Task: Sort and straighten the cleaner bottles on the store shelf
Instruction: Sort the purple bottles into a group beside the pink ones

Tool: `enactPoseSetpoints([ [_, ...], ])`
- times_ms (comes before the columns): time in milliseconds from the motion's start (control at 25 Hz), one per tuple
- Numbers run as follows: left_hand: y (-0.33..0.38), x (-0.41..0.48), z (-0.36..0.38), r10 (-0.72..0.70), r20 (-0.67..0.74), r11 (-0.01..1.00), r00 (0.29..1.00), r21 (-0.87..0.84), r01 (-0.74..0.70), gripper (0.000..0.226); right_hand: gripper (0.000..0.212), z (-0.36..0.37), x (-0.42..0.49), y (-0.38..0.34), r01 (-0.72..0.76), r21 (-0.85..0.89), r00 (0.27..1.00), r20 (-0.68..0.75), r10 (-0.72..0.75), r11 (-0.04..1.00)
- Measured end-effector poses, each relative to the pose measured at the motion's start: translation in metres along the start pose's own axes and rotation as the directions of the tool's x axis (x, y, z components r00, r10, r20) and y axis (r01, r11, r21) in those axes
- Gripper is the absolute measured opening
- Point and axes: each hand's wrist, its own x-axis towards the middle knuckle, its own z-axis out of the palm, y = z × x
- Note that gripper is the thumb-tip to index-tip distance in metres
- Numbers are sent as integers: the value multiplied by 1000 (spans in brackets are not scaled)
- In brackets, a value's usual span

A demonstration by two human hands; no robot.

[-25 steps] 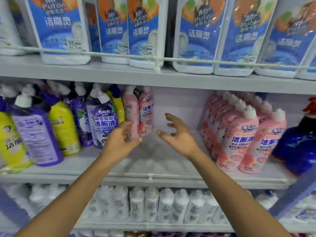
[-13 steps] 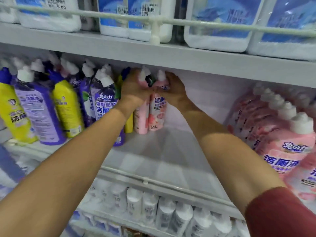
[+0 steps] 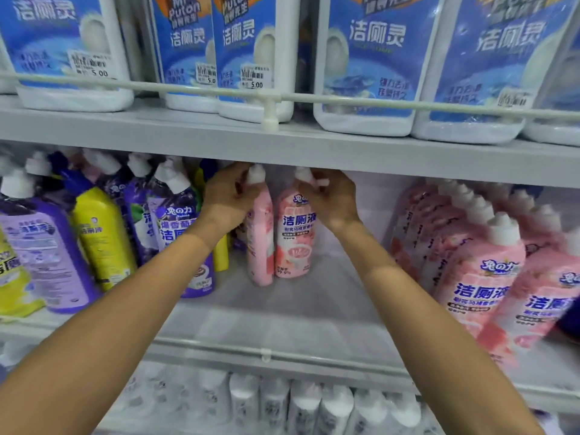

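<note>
**Shelf labels, read as they come**

Up top, the white jugs [image 3: 244, 42] read "Mr. Puton" and 洁厕灵, with price stickers [image 3: 255, 77] showing 5.00. Below, the centre pink bottle [image 3: 295, 233] says 洁厕液 and 99.9. 兔の力 shows on the purple bottle [image 3: 179, 227] and on the right-hand pink bottles [image 3: 480, 287], which also read 洁厕液.

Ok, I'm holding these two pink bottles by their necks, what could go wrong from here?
Your left hand grips the left pink bottle and your right hand grips the right pink bottle high at the neck, so the bases may swing or tip. The caps sit just under the upper shelf, so lifting could knock them. Your left forearm crosses the purple bottle and might drag it over.
</note>
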Motion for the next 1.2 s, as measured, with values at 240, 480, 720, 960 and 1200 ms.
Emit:
enactPoseSetpoints([
  [240, 32, -37, 7, 95, 374, 944, 922, -328, 36, 37, 28, -54, -62, -4, 1, -16, 995, -98, -3, 1000],
  [480, 15, -85, 20, -63, 424, 902, 904, -364, 233, 82, 76, -22, -141, 24, -165, 72, 981, -91, 172, 984],
  [720, -6, -82, 10, -85, 497, 887, 863, -357, 294, 56, 78, -13, -133, 57, -276, -161, 958, -121, 259, 947],
  [960, -9, -87, 11, -79, 496, 843, 865, -430, 324, 42, 59, -43, -95, 93, -296, -77, 944, -178, 279, 952],
  [1200, -8, -84, 8, -77, 534, 828, 842, -436, 352, 45, 64, -38, -44, 127, -336, -87, 897, -332, 291, 938],
])
